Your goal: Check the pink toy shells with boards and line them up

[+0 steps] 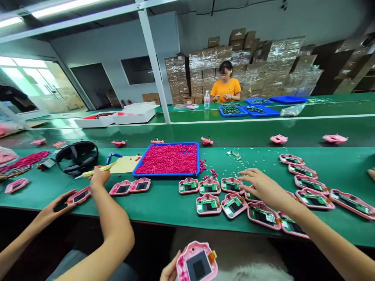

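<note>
At the bottom middle, my left hand (170, 269) grips a pink plastic casing (199, 261) with a dark square screen and an orange flex cable at its edge. Pink button pieces sit in that casing's left side. My right hand (259, 185) reaches in from the right with fingers spread, palm down, over a group of pink casings with green circuit boards. Its fingertips are close to one board-fitted casing (231, 185); I cannot tell whether they touch it. Part of the group is hidden under the hand and forearm.
A blue tray (199, 160) of small red-pink pieces stands mid-table, with loose pieces beside it. On the left, a co-worker's hand (99, 177) holds a yellow tool (102, 168) near headphones (77, 158). Pink parts (279, 139) line the belt behind. Another person (225, 88) sits opposite.
</note>
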Motion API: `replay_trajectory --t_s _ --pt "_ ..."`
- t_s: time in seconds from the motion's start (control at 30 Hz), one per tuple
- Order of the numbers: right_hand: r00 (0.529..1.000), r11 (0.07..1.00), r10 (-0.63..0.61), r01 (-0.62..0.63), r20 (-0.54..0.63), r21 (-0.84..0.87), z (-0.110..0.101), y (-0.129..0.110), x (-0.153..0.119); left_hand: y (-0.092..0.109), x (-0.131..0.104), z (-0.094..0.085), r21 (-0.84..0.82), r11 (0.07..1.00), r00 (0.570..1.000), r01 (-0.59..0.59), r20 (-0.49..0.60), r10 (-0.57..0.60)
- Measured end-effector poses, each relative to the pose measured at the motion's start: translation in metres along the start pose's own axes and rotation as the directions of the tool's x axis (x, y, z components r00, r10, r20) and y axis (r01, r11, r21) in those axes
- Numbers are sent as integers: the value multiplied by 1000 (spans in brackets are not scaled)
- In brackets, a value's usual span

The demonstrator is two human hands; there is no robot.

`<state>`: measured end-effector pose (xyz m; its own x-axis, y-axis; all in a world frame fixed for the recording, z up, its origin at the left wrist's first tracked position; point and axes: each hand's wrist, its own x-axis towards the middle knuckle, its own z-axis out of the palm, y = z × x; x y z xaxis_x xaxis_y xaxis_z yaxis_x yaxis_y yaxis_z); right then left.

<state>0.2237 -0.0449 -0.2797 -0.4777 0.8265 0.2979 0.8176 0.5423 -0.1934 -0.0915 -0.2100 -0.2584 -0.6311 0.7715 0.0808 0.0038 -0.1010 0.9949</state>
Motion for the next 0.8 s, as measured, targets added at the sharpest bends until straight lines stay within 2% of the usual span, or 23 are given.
replay_trajectory --t_s 0.07,0.13,0.23,0.3,0.4,0.5,0.63,0.7,0.8 --pt "993 991 27 -11 112 -136 -1 15 14 12 40 1 6 999 998 -36 -51 37" --pt "977 979 94 -56 190 -197 -2 22 28 25 80 1 13 997 993 -71 -93 72" --pt "939 950 253 -195 234 -245 -3 29 51 46 128 1 29 994 986 -102 -130 105" --pt "899 903 382 -314 215 -292 -1 35 67 58 148 2 43 993 983 -109 -141 114" --pt "834 827 524 -451 171 -334 7 47 90 69 163 5 60 991 980 -116 -154 124" --pt "799 794 580 -512 157 -328 15 57 107 75 164 6 75 989 975 -127 -172 139" --pt "803 802 577 -524 146 -286 18 60 114 72 146 6 88 986 966 -142 -203 157" --pt "816 812 563 -518 128 -268 15 60 110 61 122 6 83 987 969 -137 -198 151" --pt "848 833 525 -494 72 -249 6 55 97 32 65 6 64 994 986 -93 -131 101"
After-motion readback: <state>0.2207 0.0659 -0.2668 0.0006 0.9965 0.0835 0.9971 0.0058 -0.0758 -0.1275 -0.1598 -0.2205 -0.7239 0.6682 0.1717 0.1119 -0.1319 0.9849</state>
